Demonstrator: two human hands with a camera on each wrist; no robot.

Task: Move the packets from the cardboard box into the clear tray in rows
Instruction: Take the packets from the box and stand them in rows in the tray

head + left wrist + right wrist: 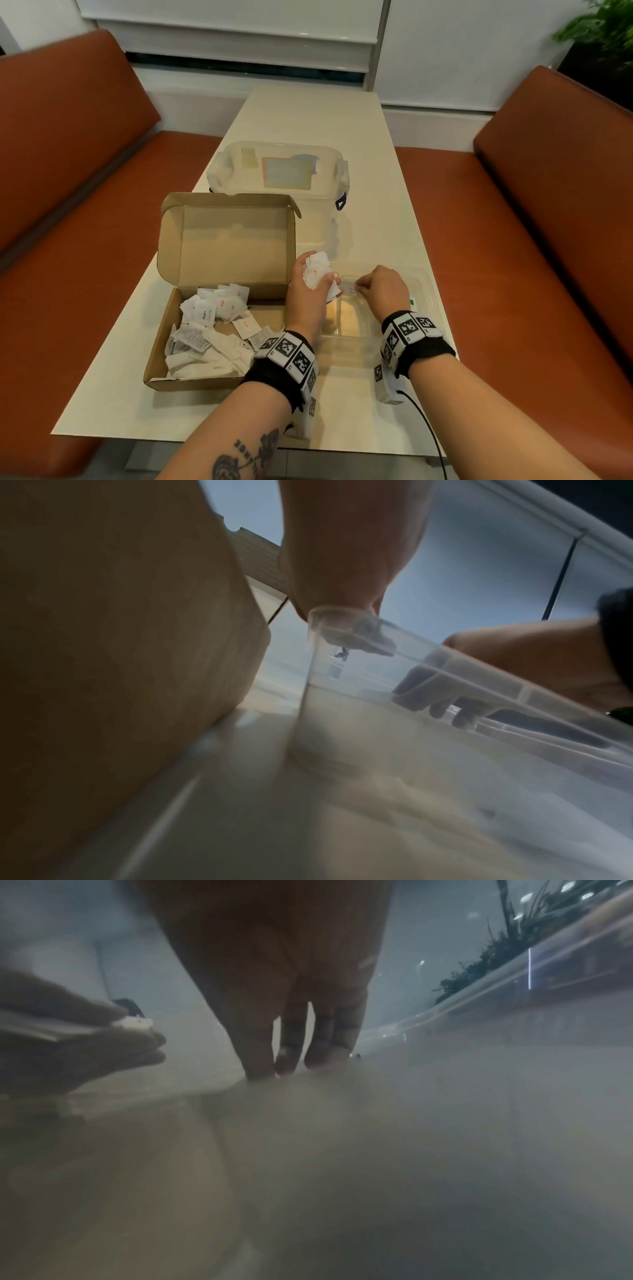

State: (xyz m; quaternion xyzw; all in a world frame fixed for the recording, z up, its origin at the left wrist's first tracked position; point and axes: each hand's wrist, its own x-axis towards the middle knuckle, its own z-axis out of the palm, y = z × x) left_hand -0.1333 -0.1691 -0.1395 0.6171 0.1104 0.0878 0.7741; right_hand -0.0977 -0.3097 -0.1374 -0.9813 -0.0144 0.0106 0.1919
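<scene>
An open cardboard box [164,346] on the table's left holds several white packets [212,329]. To its right stands the clear tray [430,291]. My left hand [310,287] hovers over the tray's far left corner and grips a bunch of white packets [317,270] with red print. My right hand [378,289] reaches down inside the tray, its fingertips [260,1066] at the floor by the far wall, pinching a single packet [349,287]. In the left wrist view the tray's near corner [315,615] stands beside the box wall [120,642].
A lidded clear storage bin [277,178] stands behind the box and tray. Orange bench seats [513,222] flank the pale table [376,137]. A black cable [424,428] runs from my right wrist over the front edge.
</scene>
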